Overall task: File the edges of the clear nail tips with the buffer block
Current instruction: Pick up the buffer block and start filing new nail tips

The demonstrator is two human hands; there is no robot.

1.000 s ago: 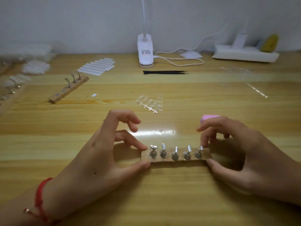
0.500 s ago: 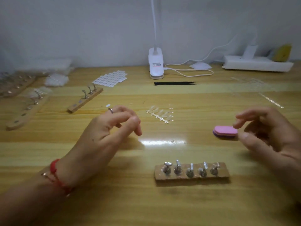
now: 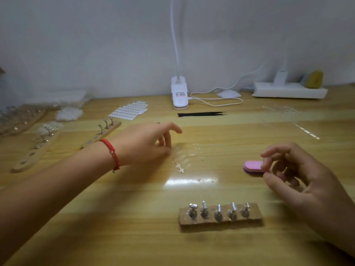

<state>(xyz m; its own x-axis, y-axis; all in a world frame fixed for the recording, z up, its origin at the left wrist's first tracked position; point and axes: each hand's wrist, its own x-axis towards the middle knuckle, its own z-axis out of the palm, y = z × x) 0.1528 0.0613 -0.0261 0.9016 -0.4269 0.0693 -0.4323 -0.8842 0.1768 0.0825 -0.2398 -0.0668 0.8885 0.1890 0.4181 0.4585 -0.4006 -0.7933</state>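
The clear nail tips [image 3: 181, 157] lie flat on the wooden surface [image 3: 115, 217] at mid-scene, joined in a strip. The left hand [image 3: 144, 144], a red cord bracelet [image 3: 112, 153] at its wrist, reaches over their left end with fingers loosely curved and tips down at the strip - blur hides whether it pinches them or only touches.

To the right lies the pink buffer block [image 3: 252, 167]. The right hand [image 3: 301, 177] has its forefinger tip on the block's right end and its thumb just beside the near edge; I cannot tell whether it grips the block yet.

Near the person, between the hands, sits a wooden holder [image 3: 221, 221] with 5 metal stands upright in a row. Far back stand a white lamp base [image 3: 179, 96] and a power strip [image 3: 288, 90], with black tweezers [image 3: 199, 113] and a sheet of white stickers [image 3: 130, 111] in front - more wooden holders [image 3: 101, 134] lie at the left.
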